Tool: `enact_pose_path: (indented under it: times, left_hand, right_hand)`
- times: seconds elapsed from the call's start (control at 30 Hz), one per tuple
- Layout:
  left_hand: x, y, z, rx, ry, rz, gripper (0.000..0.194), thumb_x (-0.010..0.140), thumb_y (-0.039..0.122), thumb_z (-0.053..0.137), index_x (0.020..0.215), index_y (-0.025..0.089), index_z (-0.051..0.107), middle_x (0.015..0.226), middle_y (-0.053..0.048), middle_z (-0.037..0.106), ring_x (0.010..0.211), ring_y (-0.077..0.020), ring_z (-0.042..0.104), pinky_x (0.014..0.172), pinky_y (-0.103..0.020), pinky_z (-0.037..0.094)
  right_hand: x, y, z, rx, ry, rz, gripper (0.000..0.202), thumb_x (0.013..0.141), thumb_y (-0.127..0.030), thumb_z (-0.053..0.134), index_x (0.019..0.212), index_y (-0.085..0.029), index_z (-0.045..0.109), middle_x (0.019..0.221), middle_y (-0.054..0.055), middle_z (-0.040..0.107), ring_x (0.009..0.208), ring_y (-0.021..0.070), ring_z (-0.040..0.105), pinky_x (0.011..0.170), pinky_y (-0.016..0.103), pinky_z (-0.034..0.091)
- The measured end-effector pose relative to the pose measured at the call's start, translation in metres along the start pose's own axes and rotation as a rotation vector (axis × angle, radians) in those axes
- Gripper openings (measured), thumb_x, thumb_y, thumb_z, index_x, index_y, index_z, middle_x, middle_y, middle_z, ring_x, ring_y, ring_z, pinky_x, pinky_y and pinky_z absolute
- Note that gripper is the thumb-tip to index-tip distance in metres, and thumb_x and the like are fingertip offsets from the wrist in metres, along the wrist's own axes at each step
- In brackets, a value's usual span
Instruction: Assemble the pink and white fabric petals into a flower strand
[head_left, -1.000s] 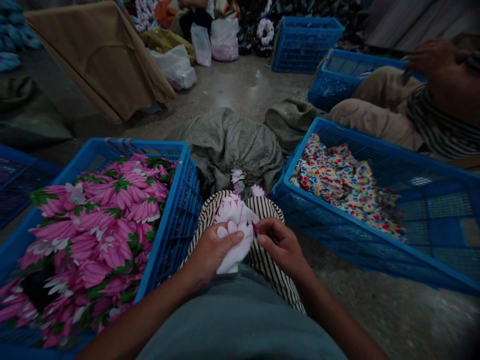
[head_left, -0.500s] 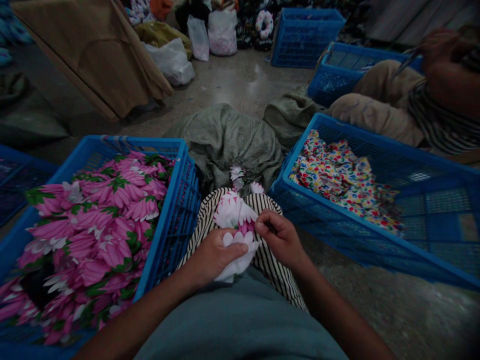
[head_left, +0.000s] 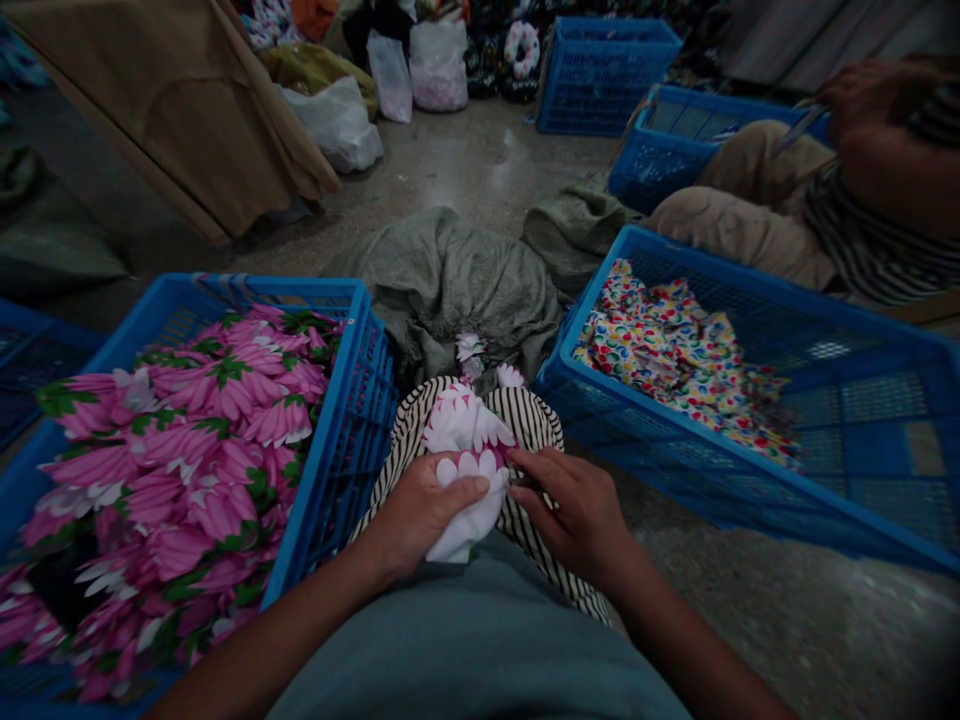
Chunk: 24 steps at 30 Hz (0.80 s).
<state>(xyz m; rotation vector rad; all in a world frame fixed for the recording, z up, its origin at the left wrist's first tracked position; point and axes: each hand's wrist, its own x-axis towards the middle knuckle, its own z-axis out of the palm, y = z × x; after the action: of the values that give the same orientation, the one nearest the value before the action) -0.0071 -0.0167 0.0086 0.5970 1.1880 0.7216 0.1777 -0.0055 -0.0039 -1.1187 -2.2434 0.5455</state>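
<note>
My left hand (head_left: pixel 429 508) is closed round a white, petal-edged fabric flower piece (head_left: pixel 466 517) above my lap, thumb lying over its petals. Beyond it, on my striped trousers, rests another white and pink fabric flower piece (head_left: pixel 459 420); I cannot tell whether the two are joined. My right hand (head_left: pixel 579 508) is at the right side of these pieces, its forefinger reaching to the pink edge. Its thumb is apart from the forefinger, and no thing shows between them; the other fingertips are hidden.
To the left, a blue crate (head_left: pixel 358 300) holds many pink and green fabric flowers (head_left: pixel 202 470). Another blue crate (head_left: pixel 750 470) on the right contains colourful printed fabric pieces (head_left: pixel 675 350). A grey-green sack (head_left: pixel 457 270) lies ahead. At right sits a person (head_left: pixel 750 220) holding scissors.
My right hand has gone from a closed pinch beside the pieces to extended fingers, with the forefinger at the pink edge. My left hand keeps its hold. The view has shifted slightly.
</note>
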Motion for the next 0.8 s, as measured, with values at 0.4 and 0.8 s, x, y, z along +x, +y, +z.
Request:
enact_pose_path:
  times: [0.4, 0.8]
  left_hand:
    - [-0.004, 0.004, 0.003, 0.15, 0.002, 0.05, 0.02, 0.068, 0.032, 0.064, 0.077, 0.014, 0.062, 0.068, 0.001, 0.062, 0.06, -0.0108, 0.053, 0.059, -0.023, 0.04]
    - [-0.011, 0.012, -0.008, 0.853, 0.029, 0.589, 0.019, 0.081, 0.027, 0.049, 0.079, 0.018, 0.066, 0.067, -0.001, 0.064, 0.062, -0.0129, 0.056, 0.06, -0.023, 0.039]
  right_hand:
    - [0.002, -0.003, -0.003, -0.077, -0.025, -0.036, 0.024, 0.082, -0.024, 0.052, 0.103, -0.014, 0.061, 0.078, 0.01, 0.067, 0.065, 0.018, 0.06, 0.059, 0.028, 0.045]
    - [0.004, 0.004, -0.012, 0.694, -0.231, 0.371, 0.024, 0.088, -0.033, 0.04, 0.093, -0.018, 0.058, 0.073, 0.003, 0.057, 0.066, 0.0136, 0.052, 0.056, 0.024, 0.041]
